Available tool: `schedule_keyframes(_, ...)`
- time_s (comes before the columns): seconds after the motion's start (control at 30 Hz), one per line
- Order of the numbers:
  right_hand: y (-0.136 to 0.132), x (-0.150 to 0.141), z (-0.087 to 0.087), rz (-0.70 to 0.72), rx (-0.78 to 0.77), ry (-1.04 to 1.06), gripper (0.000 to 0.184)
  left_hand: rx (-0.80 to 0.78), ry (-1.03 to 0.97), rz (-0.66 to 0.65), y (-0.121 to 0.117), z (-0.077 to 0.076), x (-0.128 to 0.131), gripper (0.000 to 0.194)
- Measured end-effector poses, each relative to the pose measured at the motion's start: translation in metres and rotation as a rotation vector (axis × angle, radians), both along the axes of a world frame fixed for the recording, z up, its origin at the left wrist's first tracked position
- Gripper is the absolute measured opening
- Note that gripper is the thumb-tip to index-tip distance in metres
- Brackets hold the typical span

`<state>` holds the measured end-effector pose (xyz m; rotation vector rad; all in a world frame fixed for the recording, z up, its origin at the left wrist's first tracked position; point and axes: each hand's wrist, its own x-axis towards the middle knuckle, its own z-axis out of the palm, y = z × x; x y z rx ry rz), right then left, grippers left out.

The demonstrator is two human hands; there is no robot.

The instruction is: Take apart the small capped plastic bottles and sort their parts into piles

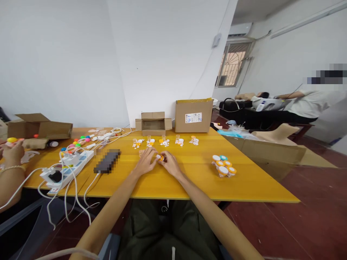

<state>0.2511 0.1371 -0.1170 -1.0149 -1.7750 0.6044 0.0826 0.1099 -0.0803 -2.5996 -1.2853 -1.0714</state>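
Observation:
Near the middle of the table, my right hand grips a small orange-and-white jar between thumb and fingers. My left hand meets it from the other side, thumb and fingertips curved at the jar's left end. White bits show at that end, too small to make out. Just left of my left fingers lies a small orange-tinted piece, partly hidden. Beyond the hands runs a row of small clear cups with orange and white lids and white pieces scattered around them.
Several lidded jars stand grouped at right. A phone, power strip and loose white cables lie left. An open small box and a large carton stand behind. Another person's hand is at far left.

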Motion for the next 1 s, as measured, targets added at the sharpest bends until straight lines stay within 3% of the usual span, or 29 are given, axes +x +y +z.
schedule_keyframes(0.1, -0.0025, -0.0004, 0.0019, 0.013, 0.017, -0.012, 0.022, -0.09, 0.022, -0.05, -0.001, 0.0, 0.0015, 0.017)
schedule_keyframes(0.33, -0.007, 0.0008, 0.0062, 0.052, 0.061, -0.049, 0.021, -0.22, 0.007, -0.035, -0.0001, 0.0008, 0.001, 0.012)
schedule_keyframes(1.0, -0.0091, 0.0018, 0.0092, 0.06, 0.065, -0.094, 0.016, -0.344, -0.121, -0.127, 0.0025, -0.0009, 0.0007, 0.025)
